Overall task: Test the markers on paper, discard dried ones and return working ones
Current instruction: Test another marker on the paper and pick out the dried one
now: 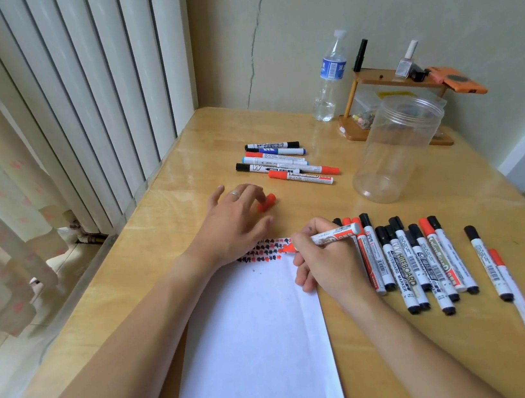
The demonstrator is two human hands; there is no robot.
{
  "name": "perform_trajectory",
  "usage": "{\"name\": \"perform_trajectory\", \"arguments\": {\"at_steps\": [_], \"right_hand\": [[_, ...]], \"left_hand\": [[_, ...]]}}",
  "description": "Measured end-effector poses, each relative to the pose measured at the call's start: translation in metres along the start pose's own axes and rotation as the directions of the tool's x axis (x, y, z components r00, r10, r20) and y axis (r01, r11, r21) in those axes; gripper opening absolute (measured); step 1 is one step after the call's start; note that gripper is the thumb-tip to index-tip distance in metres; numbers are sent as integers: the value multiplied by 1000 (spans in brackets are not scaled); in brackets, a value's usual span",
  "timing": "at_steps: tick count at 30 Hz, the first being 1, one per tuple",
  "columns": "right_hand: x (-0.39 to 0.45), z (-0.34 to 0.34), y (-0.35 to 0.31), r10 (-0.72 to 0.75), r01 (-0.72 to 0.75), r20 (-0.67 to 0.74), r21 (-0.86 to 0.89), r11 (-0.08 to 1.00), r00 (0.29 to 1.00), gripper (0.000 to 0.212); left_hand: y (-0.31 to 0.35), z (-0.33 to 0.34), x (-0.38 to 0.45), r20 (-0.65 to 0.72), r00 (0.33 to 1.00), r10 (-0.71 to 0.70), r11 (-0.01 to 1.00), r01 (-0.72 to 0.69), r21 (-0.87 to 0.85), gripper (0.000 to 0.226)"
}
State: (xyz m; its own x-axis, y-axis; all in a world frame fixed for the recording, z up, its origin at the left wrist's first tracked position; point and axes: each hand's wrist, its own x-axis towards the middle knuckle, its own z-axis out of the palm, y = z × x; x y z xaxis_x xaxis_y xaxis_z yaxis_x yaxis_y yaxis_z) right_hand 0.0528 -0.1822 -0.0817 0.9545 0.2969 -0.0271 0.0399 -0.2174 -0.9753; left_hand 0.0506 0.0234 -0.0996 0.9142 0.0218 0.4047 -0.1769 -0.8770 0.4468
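Red marker (333, 235) uncapped, gripped in the right hand (327, 262) with fingers curled round the barrel, tip touching the top edge of the white paper (257, 341) beside rows of red and black test marks (263, 253). Left hand (236, 226) rests on the paper's upper corner, its fingertips pinching the red cap (267, 201) against the wooden table (412, 363). A row of capped markers (411, 262) lies just right of the right hand. A smaller group of markers (283, 162) lies farther back. Clear plastic jar (395, 146) stands upright, open, near the back right
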Motion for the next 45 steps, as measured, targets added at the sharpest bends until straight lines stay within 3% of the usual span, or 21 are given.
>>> {"name": "perform_trajectory", "arguments": {"at_steps": [5,11,18,27,33,38,42,45], "right_hand": [[-3,-1,1,-17,17,10,-2,1000,1000,20],[-1,0,1,-31,30,17,32,999,999,15],[1,-6,-1,-101,92,52,148,985,994,12],[0,-9,-2,-137,124,54,196,973,989,8],[-1,-9,-1,-125,113,99,120,986,987,9],[-4,-11,-6,-142,125,119,144,982,983,3],[-6,-16,-12,-115,75,142,258,963,983,43],[-3,-20,-12,-132,107,98,224,969,986,36]], "left_hand": [[-2,7,4,46,999,-21,994,16,104,42],[-1,5,8,-46,999,24,992,-18,124,7],[-1,6,6,-14,999,33,998,-32,59,30],[8,-9,-1,-18,989,149,983,-150,-109,28],[22,-11,-5,33,953,301,933,-287,-215,14],[19,-11,-6,39,961,274,942,-260,-212,16],[14,-10,-5,52,964,260,952,-247,-181,18],[11,-12,-6,52,967,248,957,-236,-170,18]]}}
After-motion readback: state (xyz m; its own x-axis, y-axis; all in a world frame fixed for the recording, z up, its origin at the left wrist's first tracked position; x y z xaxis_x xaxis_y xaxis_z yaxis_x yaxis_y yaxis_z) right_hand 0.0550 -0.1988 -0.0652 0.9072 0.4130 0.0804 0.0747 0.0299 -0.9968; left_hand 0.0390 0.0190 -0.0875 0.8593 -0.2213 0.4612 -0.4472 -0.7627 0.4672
